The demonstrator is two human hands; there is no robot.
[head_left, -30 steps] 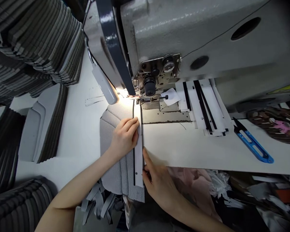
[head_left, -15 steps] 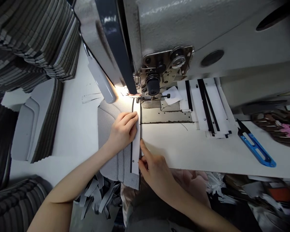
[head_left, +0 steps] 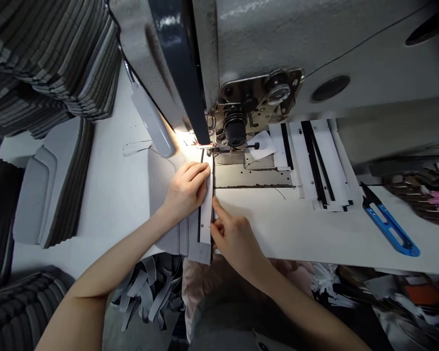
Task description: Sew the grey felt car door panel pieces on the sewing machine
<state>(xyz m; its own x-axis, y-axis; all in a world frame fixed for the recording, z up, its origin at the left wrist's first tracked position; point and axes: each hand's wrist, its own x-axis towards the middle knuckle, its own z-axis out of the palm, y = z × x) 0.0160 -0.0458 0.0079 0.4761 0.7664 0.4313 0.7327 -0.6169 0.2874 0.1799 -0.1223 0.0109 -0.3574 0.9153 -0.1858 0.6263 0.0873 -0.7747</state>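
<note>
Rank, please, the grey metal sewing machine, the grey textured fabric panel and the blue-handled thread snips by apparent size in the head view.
1. Grey metal sewing machine
2. Grey textured fabric panel
3. Blue-handled thread snips

Reaching forward with bare arms, forearms [head_left: 126, 251] slanting inward from either side. Bracing the left hand [head_left: 188, 189] palm down, fingers [head_left: 196, 171] close together and bent, elbow angled outward. Holding the right hand [head_left: 236, 241] nearer the body, index finger [head_left: 221, 211] extended, thumb [head_left: 216, 235] apart below, other fingers curled.
</note>
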